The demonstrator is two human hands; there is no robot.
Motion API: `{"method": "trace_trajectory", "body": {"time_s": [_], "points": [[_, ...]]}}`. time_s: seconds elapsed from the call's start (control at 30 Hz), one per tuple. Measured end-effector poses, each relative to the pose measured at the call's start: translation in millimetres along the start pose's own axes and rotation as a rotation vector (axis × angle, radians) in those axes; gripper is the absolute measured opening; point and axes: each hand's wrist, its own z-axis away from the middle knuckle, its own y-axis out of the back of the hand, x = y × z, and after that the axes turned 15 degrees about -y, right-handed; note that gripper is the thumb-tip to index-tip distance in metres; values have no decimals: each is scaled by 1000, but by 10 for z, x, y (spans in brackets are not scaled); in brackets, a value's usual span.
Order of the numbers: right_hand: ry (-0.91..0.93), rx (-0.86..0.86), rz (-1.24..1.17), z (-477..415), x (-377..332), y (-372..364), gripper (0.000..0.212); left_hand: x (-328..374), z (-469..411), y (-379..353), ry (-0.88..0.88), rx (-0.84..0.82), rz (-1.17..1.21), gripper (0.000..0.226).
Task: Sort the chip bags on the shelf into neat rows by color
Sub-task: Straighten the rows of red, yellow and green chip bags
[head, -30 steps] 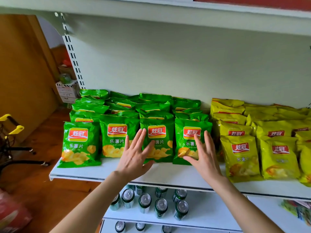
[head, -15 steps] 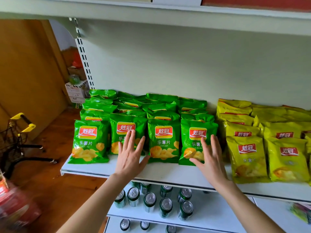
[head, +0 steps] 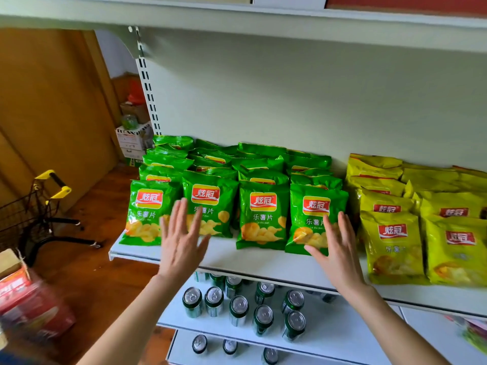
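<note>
Left hand (head: 181,246) slid left over green bags (head: 263,214), right hand (head: 338,248) open-fingered.

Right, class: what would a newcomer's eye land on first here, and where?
Rows of glossy green plastic chip bags fill the left of the white metal shelf, with glossy yellow plastic chip bags to their right. The left hand and right hand spread open before the green front row.

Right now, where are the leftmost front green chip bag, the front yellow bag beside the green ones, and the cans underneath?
Leftmost front green bag (head: 149,199): head view, on its red logo.
Front yellow bag (head: 392,231): head view, on its red logo.
Cans (head: 239,304): head view, on one can's silver top.
</note>
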Motion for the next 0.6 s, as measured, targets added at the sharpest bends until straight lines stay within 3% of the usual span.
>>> {"method": "trace_trajectory", "body": {"time_s": [0.1, 0.17, 0.6], "points": [[12, 31, 12, 53, -36, -9, 76, -192, 169, 82, 279, -5, -4, 76], [9, 37, 26, 67, -56, -40, 72, -274, 206, 79, 350, -33, 53, 77], [-94, -1, 10, 76, -164, -52, 62, -511, 181, -40, 285, -37, 168, 80]]}}
